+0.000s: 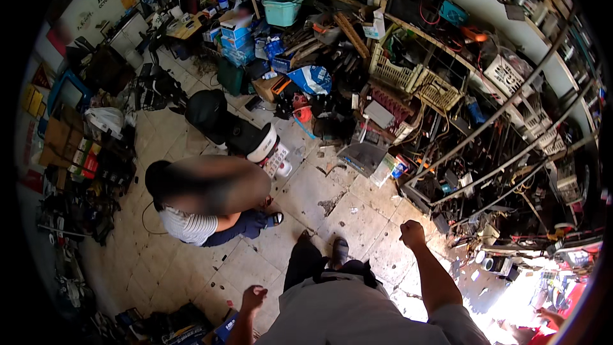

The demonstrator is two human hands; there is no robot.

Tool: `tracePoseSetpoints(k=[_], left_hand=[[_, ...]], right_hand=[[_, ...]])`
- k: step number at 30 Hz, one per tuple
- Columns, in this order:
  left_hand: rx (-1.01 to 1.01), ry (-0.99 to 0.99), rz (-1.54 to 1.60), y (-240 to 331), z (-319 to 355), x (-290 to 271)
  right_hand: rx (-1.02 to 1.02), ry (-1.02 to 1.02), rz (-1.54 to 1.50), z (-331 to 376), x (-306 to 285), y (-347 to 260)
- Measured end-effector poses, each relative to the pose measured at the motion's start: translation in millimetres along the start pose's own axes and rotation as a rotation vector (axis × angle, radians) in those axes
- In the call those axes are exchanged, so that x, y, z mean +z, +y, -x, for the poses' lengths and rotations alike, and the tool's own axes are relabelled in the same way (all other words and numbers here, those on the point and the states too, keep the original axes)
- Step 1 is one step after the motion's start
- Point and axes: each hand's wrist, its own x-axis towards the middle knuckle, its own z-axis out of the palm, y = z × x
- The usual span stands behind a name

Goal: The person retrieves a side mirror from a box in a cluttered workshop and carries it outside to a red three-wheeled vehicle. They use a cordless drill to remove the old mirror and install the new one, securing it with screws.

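My left hand [253,298] hangs low beside my body, above the tiled floor, its fingers curled in loosely. Out in front and to the right is my right hand [412,234], closed in a fist over the tiles near the cluttered rack. Nothing shows sticking out of either hand, and neither touches any object. A black and white scooter [262,144] stands ahead of me to the left, its rear end nearest. Close to it, a person in a striped shirt [186,225] crouches or sits low.
A metal-framed rack [491,134] heaped with parts and crates lines the right. A teal tub [282,7] sits among boxes at the back. Cartons and bags [104,121] crowd the left wall. Another person's hand [549,315] shows at the lower right, beside bright sunlight.
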Motion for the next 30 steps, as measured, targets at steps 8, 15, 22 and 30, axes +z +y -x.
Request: tracePoseSetpoints(k=[8, 15, 22, 30], left_hand=[[0.669, 0.01, -0.447, 359.7, -116.4, 36.0], [0.863, -0.169, -0.268, 536.0, -189.2, 97.0], [0.774, -0.157, -0.164, 632.7, -235.9, 144.6], [0.999, -0.174, 0.111, 803.9, -314.2, 185.4]], right_hand=[[0.119, 0.18, -0.081, -52.2, 2.2, 28.7], [0.354, 0.356, -0.522, -103.3, -42.8, -33.4], [-0.107, 0.611, -0.5, -281.7, -176.1, -168.5], [-0.712, 0.822, -0.393, -409.5, -430.7, -414.6]])
